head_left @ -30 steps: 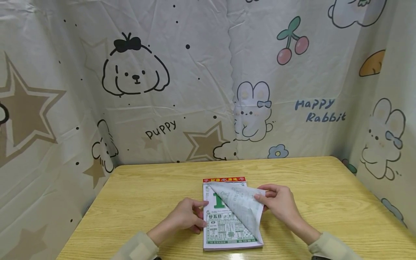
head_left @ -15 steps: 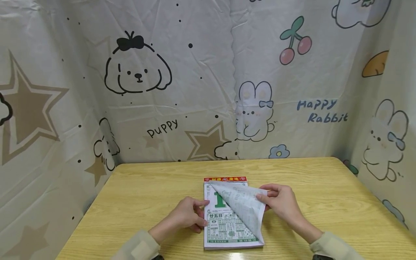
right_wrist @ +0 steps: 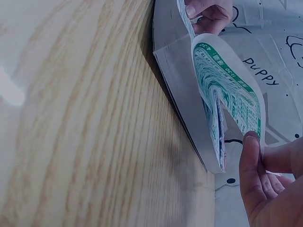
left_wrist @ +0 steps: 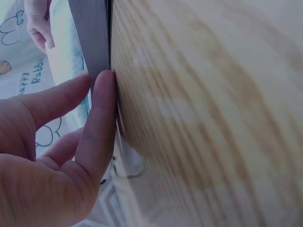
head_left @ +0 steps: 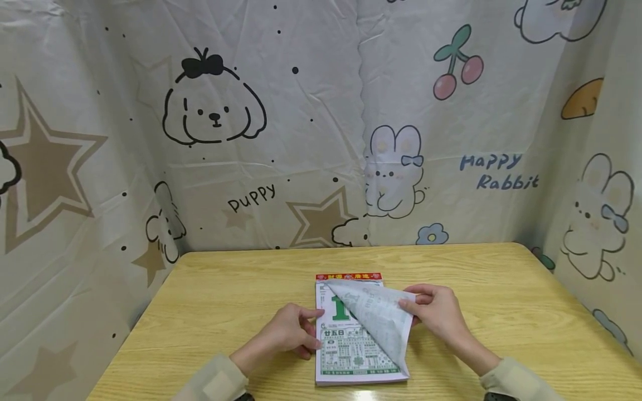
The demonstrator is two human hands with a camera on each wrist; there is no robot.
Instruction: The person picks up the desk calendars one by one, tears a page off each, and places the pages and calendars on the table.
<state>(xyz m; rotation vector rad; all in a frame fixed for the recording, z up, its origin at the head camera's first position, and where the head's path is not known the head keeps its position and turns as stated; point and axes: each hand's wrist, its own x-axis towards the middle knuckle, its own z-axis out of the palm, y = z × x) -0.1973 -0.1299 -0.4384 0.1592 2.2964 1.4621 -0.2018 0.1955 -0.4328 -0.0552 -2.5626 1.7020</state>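
Calendar pad [head_left: 358,356]: lying flat on the bench [head_left: 225,301], near the front edge, roughly at the middle; red strip along its 12 o'clock edge, green print and a large green numeral on the open page.

Top sheet [head_left: 381,326]: lifted and folded over diagonally from the pad's upper left corner toward 4 o'clock, printed back facing up; curled into a loop in the right wrist view [right_wrist: 227,90].

Right hand [head_left: 436,314]: at 3 o'clock of the pad, thumb and fingers pinching the raised sheet at its right corner; thumb tip [right_wrist: 251,156] pressed against the sheet's edge in the wrist view.

Left hand [head_left: 291,331]: at 9 o'clock of the pad, fingers loosely bent, tips touching the pad's left edge; in the wrist view fingers [left_wrist: 102,127] lying straight against the side of the paper stack [left_wrist: 94,38], gripping nothing.

Sleeves: pale, covering both forearms at the picture's lower edge.

Curtain [head_left: 321,122]: behind and on both sides of the bench, printed with a puppy, rabbits, stars and cherries.
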